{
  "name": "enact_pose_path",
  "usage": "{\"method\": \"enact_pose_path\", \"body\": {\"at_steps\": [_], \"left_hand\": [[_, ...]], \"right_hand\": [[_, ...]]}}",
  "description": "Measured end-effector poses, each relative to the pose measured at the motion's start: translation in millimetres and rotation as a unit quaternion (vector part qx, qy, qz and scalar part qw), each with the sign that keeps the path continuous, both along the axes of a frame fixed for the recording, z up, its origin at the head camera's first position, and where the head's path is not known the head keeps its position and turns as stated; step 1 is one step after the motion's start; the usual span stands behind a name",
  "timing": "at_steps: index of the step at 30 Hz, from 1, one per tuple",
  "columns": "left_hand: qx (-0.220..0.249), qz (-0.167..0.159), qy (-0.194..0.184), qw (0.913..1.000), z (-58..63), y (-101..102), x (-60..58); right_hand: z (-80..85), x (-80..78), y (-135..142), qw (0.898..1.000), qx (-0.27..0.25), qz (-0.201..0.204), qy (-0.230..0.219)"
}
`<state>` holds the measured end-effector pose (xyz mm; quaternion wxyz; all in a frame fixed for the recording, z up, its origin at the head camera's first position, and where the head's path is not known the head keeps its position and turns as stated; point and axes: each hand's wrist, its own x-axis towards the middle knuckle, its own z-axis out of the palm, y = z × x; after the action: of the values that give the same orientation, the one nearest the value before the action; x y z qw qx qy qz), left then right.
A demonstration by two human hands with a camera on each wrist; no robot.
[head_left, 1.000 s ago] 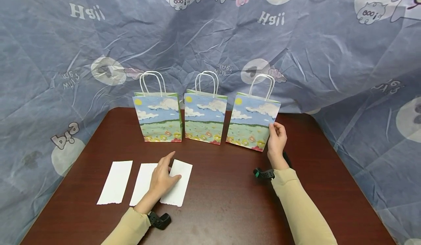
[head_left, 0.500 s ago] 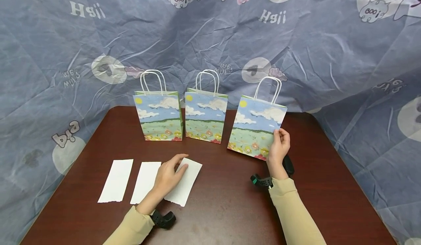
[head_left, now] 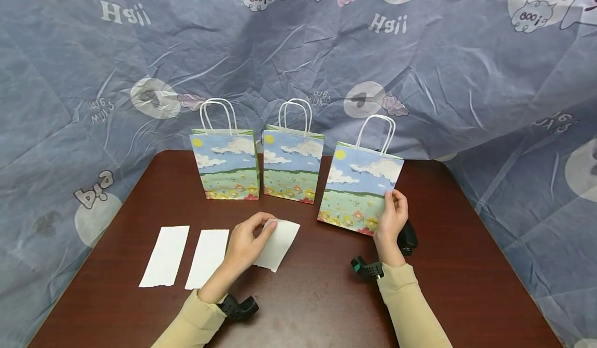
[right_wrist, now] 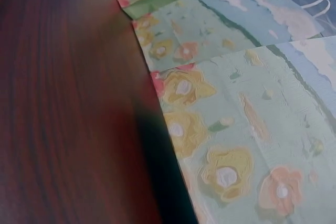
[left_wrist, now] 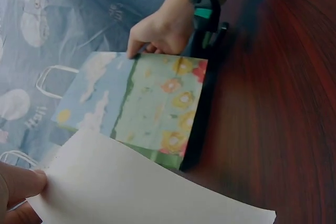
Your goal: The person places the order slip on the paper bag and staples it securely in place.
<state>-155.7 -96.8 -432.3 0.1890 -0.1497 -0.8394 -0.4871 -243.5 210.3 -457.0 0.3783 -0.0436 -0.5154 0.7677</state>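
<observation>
Between thumb and fingers my left hand [head_left: 249, 241] pinches the upper left corner of a white sheet of paper [head_left: 280, 241], which bends and is lifted off the table. In the left wrist view the sheet [left_wrist: 121, 187] fills the lower part, the thumb on its edge. My right hand [head_left: 392, 218] grips the right side edge of a paper gift bag [head_left: 354, 187] with a sky, meadow and flower print and white handles. The bag leans to one side. Its flowers [right_wrist: 226, 177] fill much of the right wrist view, where the right hand is hidden.
Two matching paper bags, one at the left [head_left: 226, 166] and one in the middle [head_left: 293, 166], stand upright at the back. Two white sheets, the outer [head_left: 165, 257] and the inner [head_left: 207, 260], lie on the brown table [head_left: 317, 296]. A printed cloth [head_left: 298, 42] hangs behind.
My left hand has moved right and lifted the third sheet from the table. My right hand has drawn the right bag toward me, away from the other two.
</observation>
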Motion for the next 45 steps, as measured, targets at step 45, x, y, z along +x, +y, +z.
{"method": "enact_pose_path", "body": {"at_steps": [45], "left_hand": [[0.17,-0.015,-0.015,0.9853,44.9,60,-11.9]], "right_hand": [[-0.9,13.5,-49,0.995,-0.049,0.084,0.001]]}}
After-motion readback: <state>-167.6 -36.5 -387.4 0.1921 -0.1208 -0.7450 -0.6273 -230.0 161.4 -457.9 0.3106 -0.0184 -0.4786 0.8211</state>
